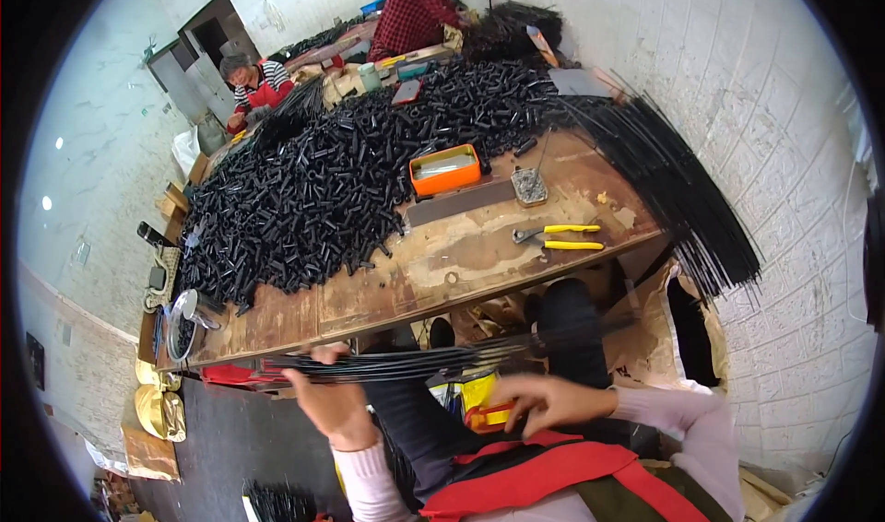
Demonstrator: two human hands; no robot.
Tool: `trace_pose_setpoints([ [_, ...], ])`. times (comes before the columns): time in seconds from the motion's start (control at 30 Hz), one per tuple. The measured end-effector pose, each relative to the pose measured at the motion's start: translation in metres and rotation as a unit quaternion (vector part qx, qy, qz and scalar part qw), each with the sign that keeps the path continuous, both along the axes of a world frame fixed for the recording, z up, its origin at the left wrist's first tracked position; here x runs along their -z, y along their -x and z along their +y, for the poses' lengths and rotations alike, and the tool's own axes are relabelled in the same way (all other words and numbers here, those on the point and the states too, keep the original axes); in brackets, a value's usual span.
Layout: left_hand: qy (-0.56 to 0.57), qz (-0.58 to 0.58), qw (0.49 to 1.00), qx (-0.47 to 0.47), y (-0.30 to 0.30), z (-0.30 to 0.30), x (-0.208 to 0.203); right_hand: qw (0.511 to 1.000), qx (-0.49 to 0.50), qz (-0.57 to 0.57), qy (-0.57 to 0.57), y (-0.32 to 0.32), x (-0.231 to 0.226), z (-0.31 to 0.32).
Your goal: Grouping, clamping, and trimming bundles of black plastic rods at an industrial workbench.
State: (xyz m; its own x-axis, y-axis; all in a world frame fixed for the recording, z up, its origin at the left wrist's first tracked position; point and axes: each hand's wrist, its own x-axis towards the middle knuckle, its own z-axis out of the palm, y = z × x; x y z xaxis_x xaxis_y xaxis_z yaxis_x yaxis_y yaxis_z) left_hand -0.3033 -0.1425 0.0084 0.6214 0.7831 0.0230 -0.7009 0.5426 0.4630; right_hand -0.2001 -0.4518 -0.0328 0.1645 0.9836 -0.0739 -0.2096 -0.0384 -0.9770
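Note:
A bundle of long, thin black rods [415, 365] lies level over my lap, just off the table's front edge and smeared by motion. My left hand [332, 400] is closed around its left end, thumb and fingers on either side. Below the bundle's right part is my right hand [551, 400], its fingers loosely bent and apart, slightly blurred. Nothing shows in it, and it appears apart from the rods.
The wooden table [350, 301] carries a big heap of short black tubes [304, 172], an orange box [445, 170], a small clear dish [529, 187] and yellow-handled pincers [562, 238]. More black rods [682, 190] overhang its right end. Two people work at the far side.

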Motion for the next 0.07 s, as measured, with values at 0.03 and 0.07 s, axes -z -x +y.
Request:
trace_pose_setpoints([
  [0.03,-0.005,-0.046,0.998,0.046,-0.003,-0.009,0.014,0.987,0.066,0.148,-0.011,-0.009,-0.005,-0.010],
  [0.07,-0.004,-0.052,0.998,0.045,0.000,-0.010,0.021,0.963,0.185,0.163,-0.106,-0.014,-0.014,-0.030],
])
